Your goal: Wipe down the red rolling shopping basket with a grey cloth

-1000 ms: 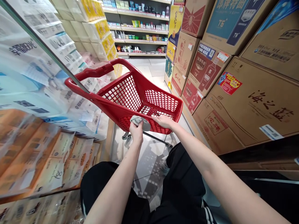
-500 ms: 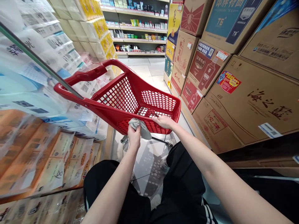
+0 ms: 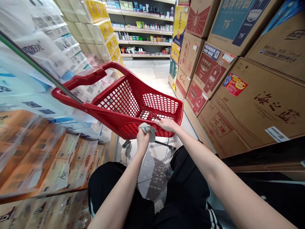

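Observation:
A red plastic shopping cart [image 3: 109,118] stands sideways in front of me, its handle to the left and its perforated basket to the right. My left hand [image 3: 143,140] is closed around a pale grey cloth [image 3: 148,128], which lies against the cart's near side wall, below the rim. To the right of the cloth, my right hand [image 3: 166,124] grips the cart's near rim, fingers over the top edge. The palm side of both hands is hidden.
Stacked cardboard cartons [image 3: 257,105] line the right side. Wrapped tissue packs [image 3: 43,51] and orange packs [image 3: 30,146] are piled on the left. Shelves of small goods [image 3: 145,28] stand at the far end. A metal pole [image 3: 40,66] slants across the upper left.
My left hand and the cloth have moved right along the cart's side, closer to my right hand. The right hand keeps its place on the rim. The view has shifted slightly.

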Tool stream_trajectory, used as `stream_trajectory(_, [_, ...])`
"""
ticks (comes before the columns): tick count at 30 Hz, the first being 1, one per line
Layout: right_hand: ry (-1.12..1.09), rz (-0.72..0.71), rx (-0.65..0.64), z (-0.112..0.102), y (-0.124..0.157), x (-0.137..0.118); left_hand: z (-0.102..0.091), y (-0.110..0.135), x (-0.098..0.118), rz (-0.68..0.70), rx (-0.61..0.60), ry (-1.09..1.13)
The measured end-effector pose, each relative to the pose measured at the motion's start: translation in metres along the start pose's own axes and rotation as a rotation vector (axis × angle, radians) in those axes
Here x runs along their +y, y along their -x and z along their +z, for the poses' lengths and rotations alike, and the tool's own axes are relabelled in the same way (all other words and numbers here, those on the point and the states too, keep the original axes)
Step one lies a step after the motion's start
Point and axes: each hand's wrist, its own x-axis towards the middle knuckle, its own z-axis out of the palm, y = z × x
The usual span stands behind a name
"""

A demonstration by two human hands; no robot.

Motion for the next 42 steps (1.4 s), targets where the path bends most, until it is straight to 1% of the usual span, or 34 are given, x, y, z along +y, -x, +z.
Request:
stream_trajectory(5, [-0.022, 0.025, 0.017, -0.001, -0.001, 0.0, 0.002, 0.005, -0.004, 0.021, 0.007, 0.091])
stream_trajectory(9, [-0.089, 0.081, 0.03, -0.003, 0.0, 0.002, 0.001, 0.013, -0.002, -0.007, 0.014, 0.132])
stream_trajectory(12, [-0.214, 0.099, 0.07, -0.004, 0.003, 0.005, 0.001, 0.018, 0.003, -0.031, 0.057, 0.123])
stream_trajectory(15, [-0.362, 0.076, 0.114, -0.006, 0.006, 0.007, 0.004, 0.024, 0.008, -0.008, 0.102, 0.092])
stream_trajectory(16, [-0.387, 0.07, 0.119, -0.006, 0.007, 0.008, 0.006, 0.026, 0.009, 0.004, 0.099, 0.076])
stream_trajectory(18, [-0.4, 0.059, 0.112, -0.007, 0.009, 0.007, 0.011, 0.028, 0.01, 0.016, 0.055, 0.027])
stream_trajectory(21, [-0.365, 0.074, 0.103, -0.008, 0.01, 0.005, 0.02, 0.027, 0.012, -0.011, -0.016, -0.064])
stream_trajectory(24, [-0.309, 0.112, 0.107, -0.007, 0.008, 0.003, 0.026, 0.022, 0.017, -0.031, -0.02, -0.104])
stream_trajectory(26, [-0.298, 0.125, 0.113, -0.006, 0.006, 0.003, 0.025, 0.019, 0.021, -0.033, -0.035, -0.099])
stream_trajectory(29, [-0.329, 0.121, 0.127, -0.003, 0.005, 0.005, 0.017, 0.019, 0.023, -0.017, -0.087, -0.068])
stream_trajectory(31, [-0.355, 0.1, 0.129, -0.002, 0.005, 0.007, 0.005, 0.018, 0.022, 0.015, -0.106, -0.043])
stream_trajectory(33, [-0.37, 0.093, 0.129, -0.002, 0.005, 0.009, -0.011, 0.015, 0.02, 0.054, -0.056, -0.061])
stream_trajectory(34, [-0.374, 0.096, 0.128, -0.002, 0.006, 0.009, -0.02, 0.012, 0.02, 0.08, 0.002, -0.101])
stream_trajectory(36, [-0.377, 0.105, 0.131, -0.002, 0.007, 0.009, -0.039, 0.004, 0.022, 0.18, 0.109, -0.245])
stream_trajectory(37, [-0.38, 0.104, 0.136, -0.003, 0.007, 0.008, -0.047, -0.001, 0.025, 0.255, 0.135, -0.341])
stream_trajectory(38, [-0.383, 0.099, 0.141, -0.003, 0.008, 0.007, -0.055, -0.007, 0.028, 0.342, 0.124, -0.444])
stream_trajectory(40, [-0.387, 0.092, 0.152, -0.002, 0.009, 0.006, -0.065, -0.019, 0.037, 0.495, 0.058, -0.635])
stream_trajectory(42, [-0.389, 0.084, 0.162, -0.001, 0.01, 0.005, -0.07, -0.03, 0.045, 0.581, 0.002, -0.776])
